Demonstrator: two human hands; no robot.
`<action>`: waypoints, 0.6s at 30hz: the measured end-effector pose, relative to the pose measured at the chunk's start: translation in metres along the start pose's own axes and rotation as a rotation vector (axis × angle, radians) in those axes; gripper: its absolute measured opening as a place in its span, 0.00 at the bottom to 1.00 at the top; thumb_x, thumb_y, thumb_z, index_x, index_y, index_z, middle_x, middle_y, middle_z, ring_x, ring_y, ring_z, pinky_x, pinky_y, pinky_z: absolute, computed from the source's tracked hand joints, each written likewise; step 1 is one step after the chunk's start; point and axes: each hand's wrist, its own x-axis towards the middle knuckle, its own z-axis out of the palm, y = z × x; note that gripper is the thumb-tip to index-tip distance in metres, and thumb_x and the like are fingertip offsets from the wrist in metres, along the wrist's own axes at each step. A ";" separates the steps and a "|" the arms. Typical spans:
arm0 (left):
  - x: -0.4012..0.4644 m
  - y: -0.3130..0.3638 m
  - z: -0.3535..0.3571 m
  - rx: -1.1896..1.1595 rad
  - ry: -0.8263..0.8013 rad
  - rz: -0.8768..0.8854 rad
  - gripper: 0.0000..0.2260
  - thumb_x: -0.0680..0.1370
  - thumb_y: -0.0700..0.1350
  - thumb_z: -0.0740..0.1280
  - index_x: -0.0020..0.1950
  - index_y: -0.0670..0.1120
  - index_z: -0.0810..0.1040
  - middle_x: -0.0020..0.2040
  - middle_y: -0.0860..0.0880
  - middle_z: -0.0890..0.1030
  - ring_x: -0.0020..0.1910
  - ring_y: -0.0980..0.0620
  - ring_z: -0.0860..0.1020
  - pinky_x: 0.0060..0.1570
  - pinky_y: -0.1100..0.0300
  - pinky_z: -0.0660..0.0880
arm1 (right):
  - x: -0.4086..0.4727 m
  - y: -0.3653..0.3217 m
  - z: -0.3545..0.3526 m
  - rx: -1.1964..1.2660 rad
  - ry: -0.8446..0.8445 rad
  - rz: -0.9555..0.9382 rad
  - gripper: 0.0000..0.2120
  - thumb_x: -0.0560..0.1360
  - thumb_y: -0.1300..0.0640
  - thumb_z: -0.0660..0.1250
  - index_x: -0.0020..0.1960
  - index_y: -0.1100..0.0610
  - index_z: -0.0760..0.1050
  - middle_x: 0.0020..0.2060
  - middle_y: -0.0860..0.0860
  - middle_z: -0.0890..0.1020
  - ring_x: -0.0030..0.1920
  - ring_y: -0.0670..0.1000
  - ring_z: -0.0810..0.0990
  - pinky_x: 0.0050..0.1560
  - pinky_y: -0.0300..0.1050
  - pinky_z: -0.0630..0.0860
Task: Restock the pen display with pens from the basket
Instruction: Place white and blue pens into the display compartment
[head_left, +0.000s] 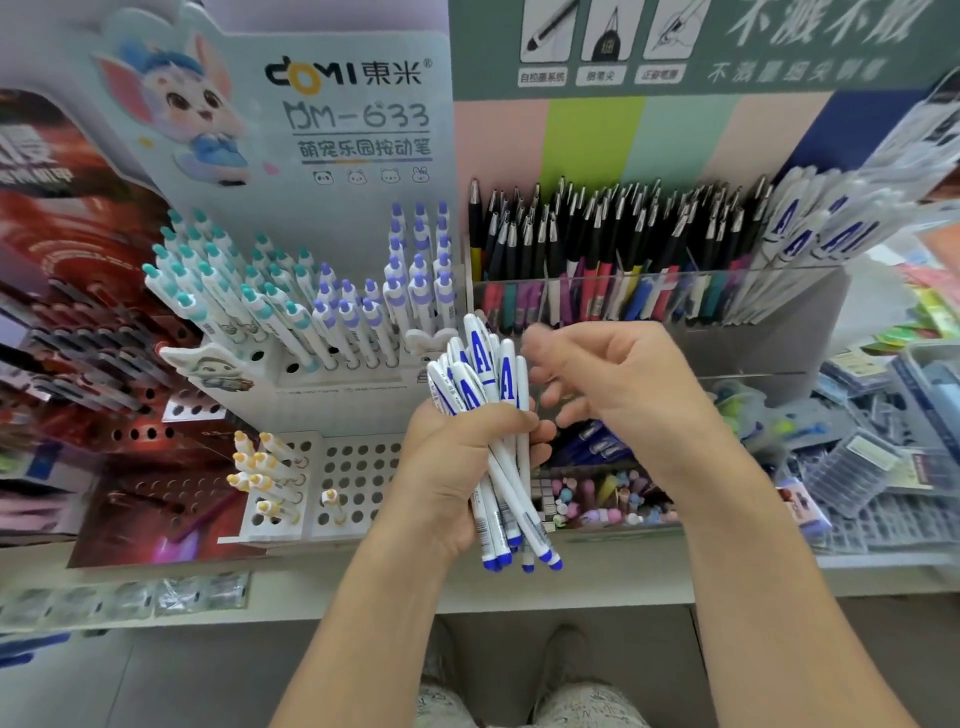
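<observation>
Left hand (457, 462) grips bundle of white pens (498, 415) at frame centre; right hand (613, 389), at 3 o'clock of bundle, fingers loosely curled, blurred; contact with pens indeterminable.

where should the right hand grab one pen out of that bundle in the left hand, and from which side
Pinch one pen near its upper end, where the bundle of white pens fans out above the left hand and single barrels stand apart. Come from the right and above, where the right hand already hovers with blurred fingers. The blue-tipped lower ends are bunched together and look harder to separate.
</observation>
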 end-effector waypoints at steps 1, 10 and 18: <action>0.000 0.000 0.000 0.008 -0.005 0.004 0.09 0.74 0.27 0.67 0.51 0.37 0.80 0.36 0.41 0.84 0.35 0.46 0.84 0.34 0.57 0.81 | -0.001 0.001 0.002 -0.024 -0.025 0.003 0.07 0.75 0.51 0.73 0.46 0.54 0.86 0.37 0.51 0.87 0.34 0.46 0.80 0.35 0.39 0.78; 0.000 0.004 -0.006 -0.038 -0.030 0.004 0.09 0.73 0.29 0.69 0.51 0.37 0.82 0.39 0.40 0.85 0.36 0.47 0.85 0.34 0.58 0.81 | 0.003 0.004 0.012 0.113 -0.054 0.092 0.05 0.79 0.60 0.69 0.49 0.61 0.84 0.41 0.56 0.87 0.34 0.47 0.79 0.34 0.39 0.77; 0.005 0.006 -0.014 -0.177 0.086 0.003 0.04 0.75 0.32 0.68 0.45 0.39 0.79 0.34 0.43 0.83 0.34 0.48 0.84 0.35 0.55 0.82 | 0.010 -0.007 0.020 0.199 0.160 -0.053 0.07 0.81 0.62 0.64 0.47 0.61 0.80 0.31 0.51 0.80 0.29 0.46 0.76 0.29 0.37 0.75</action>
